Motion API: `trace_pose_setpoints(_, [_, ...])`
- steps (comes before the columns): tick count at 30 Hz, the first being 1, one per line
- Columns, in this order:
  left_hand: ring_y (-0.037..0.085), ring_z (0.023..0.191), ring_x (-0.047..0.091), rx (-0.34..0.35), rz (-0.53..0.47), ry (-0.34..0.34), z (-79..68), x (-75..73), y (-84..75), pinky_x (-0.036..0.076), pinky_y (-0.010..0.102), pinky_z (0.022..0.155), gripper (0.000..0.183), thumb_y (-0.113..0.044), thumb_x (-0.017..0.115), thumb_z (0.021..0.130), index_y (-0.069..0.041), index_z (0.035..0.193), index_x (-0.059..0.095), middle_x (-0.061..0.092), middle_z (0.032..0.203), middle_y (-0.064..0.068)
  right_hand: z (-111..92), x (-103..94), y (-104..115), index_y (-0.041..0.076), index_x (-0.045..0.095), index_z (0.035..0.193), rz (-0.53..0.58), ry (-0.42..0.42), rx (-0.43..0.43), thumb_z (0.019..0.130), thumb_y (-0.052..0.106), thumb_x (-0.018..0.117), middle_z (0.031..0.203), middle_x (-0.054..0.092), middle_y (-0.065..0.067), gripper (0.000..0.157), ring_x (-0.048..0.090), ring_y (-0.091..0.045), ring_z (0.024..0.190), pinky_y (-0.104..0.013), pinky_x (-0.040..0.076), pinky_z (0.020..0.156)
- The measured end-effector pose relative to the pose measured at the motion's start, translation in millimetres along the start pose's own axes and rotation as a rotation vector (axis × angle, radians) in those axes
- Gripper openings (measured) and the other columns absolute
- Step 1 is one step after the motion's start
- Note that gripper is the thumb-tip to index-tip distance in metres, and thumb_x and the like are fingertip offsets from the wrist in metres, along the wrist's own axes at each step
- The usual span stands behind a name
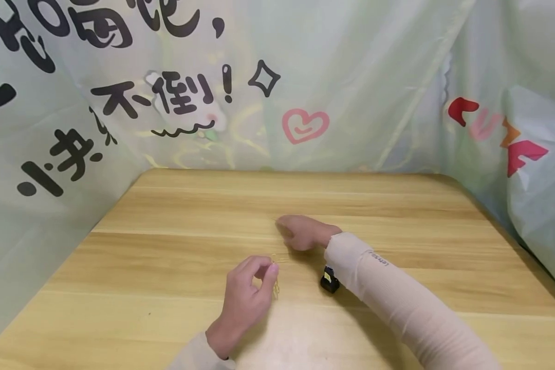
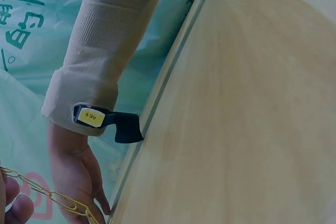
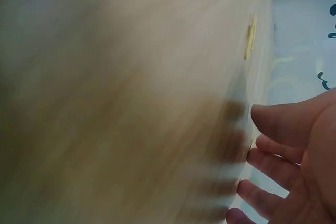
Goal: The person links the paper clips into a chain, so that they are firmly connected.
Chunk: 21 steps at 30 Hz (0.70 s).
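Note:
My left hand [image 1: 247,295] pinches a chain of gold paper clips [image 1: 276,289] between thumb and fingertips, above the middle of the table. Part of the chain hangs below the thumb. In the left wrist view the linked paper clips [image 2: 65,200] stretch out from my fingertips [image 2: 20,208]. Farther forward and to the right, my right hand [image 1: 300,232] reaches down to the tabletop. Its thumb and fingers [image 3: 268,169] are spread apart, fingertips at the wood. A small gold bit [image 3: 251,143] shows beside the index fingertip. Beyond the thumb lies a gold paper clip [image 3: 251,38].
The wooden table [image 1: 176,257] spans the lower view. Behind and beside it hang pale green curtains [image 1: 374,77] with printed lettering and a pink heart. A black device [image 1: 329,280] with a yellow label is fixed at the right sleeve cuff [image 1: 349,257].

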<state>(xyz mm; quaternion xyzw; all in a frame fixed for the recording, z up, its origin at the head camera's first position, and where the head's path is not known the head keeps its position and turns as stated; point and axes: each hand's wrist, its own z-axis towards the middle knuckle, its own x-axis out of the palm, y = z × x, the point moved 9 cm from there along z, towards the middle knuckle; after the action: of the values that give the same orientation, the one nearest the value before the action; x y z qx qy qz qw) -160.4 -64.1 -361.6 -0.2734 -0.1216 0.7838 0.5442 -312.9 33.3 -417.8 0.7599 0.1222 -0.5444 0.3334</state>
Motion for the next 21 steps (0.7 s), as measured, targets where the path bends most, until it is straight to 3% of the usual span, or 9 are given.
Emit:
trace_pose_setpoints(3, [0.011, 0.064, 0.059, 0.01, -0.008, -0.004, 0.4, -1.0, -1.1, 0.05, 0.018, 0.062, 0.009, 0.004, 0.061, 0.085, -0.005, 0.085, 0.063, 0.063, 0.074, 0.0, -2, -1.5, 0, -0.002, 0.056, 0.126, -0.023, -0.008, 0.007, 0.093, 0.008, 0.06, 0.121, 0.059, -0.017, 0.035, 0.054, -0.031, 0.115, -0.043, 0.042, 0.1])
trace_pose_setpoints(6, [0.012, 0.064, 0.059, 0.021, -0.023, -0.002, 0.8, -0.4, -1.7, 0.05, 0.018, 0.062, 0.009, 0.004, 0.061, 0.085, -0.005, 0.086, 0.063, 0.063, 0.074, 0.001, -6, -4.0, 2, 0.004, 0.063, 0.092, -0.054, -0.039, -0.026, 0.091, 0.005, 0.059, 0.088, 0.062, -0.01, 0.004, 0.058, -0.022, 0.083, -0.037, 0.051, 0.078])
trace_pose_setpoints(8, [0.013, 0.064, 0.06, 0.029, -0.026, 0.004, 2.0, 0.6, -1.9, 0.051, 0.019, 0.062, 0.009, 0.004, 0.061, 0.086, -0.004, 0.086, 0.063, 0.063, 0.074, 0.002, -9, -5.7, 3, 0.011, 0.056, 0.073, -0.083, -0.051, -0.046, 0.088, 0.001, 0.058, 0.07, 0.053, -0.002, 0.019, 0.05, -0.017, 0.066, -0.035, 0.05, 0.071])
trace_pose_setpoints(10, [0.013, 0.064, 0.06, 0.029, -0.02, 0.012, 1.7, 1.2, -1.7, 0.051, 0.019, 0.062, 0.008, 0.003, 0.06, 0.086, -0.004, 0.086, 0.063, 0.063, 0.074, 0.002, -13, -5.8, 4, 0.015, 0.056, 0.067, -0.096, -0.055, -0.063, 0.084, -0.004, 0.055, 0.066, 0.052, 0.003, 0.026, 0.049, -0.013, 0.064, -0.034, 0.05, 0.07])
trace_pose_setpoints(13, [0.012, 0.064, 0.06, 0.029, -0.005, 0.019, 0.8, 1.2, -1.5, 0.052, 0.019, 0.062, 0.006, 0.001, 0.06, 0.088, -0.004, 0.085, 0.062, 0.063, 0.073, 0.001, -21, -5.6, 4, 0.015, 0.064, 0.069, -0.117, -0.054, -0.053, 0.08, -0.008, 0.056, 0.073, 0.059, 0.005, 0.026, 0.055, -0.013, 0.071, -0.035, 0.051, 0.078])
trace_pose_setpoints(17, [0.012, 0.064, 0.06, 0.044, 0.008, 0.024, 1.2, 1.4, -1.9, 0.052, 0.02, 0.062, 0.007, -0.002, 0.058, 0.091, -0.003, 0.085, 0.062, 0.062, 0.072, 0.001, -30, -10.2, -1, 0.012, 0.073, 0.078, -0.139, -0.091, -0.069, 0.083, -0.005, 0.064, 0.081, 0.066, 0.004, 0.02, 0.06, -0.014, 0.08, -0.033, 0.053, 0.078])
trace_pose_setpoints(19, [0.012, 0.063, 0.06, 0.044, 0.011, 0.027, 1.1, 1.6, -1.2, 0.052, 0.02, 0.062, 0.008, -0.004, 0.057, 0.092, -0.002, 0.085, 0.062, 0.062, 0.072, 0.002, -35, -12.8, -4, 0.012, 0.069, 0.067, -0.141, -0.099, -0.098, 0.084, -0.003, 0.066, 0.068, 0.06, 0.007, 0.023, 0.054, -0.009, 0.067, -0.027, 0.05, 0.069])
trace_pose_setpoints(21, [0.013, 0.063, 0.06, 0.03, 0.012, 0.031, 0.0, 1.6, 0.6, 0.052, 0.02, 0.062, 0.009, -0.004, 0.057, 0.092, -0.001, 0.085, 0.062, 0.062, 0.072, 0.002, -39, -14.6, -5, 0.013, 0.057, 0.055, -0.128, -0.093, -0.117, 0.084, -0.003, 0.067, 0.056, 0.046, 0.011, 0.034, 0.041, -0.005, 0.056, -0.022, 0.041, 0.058])
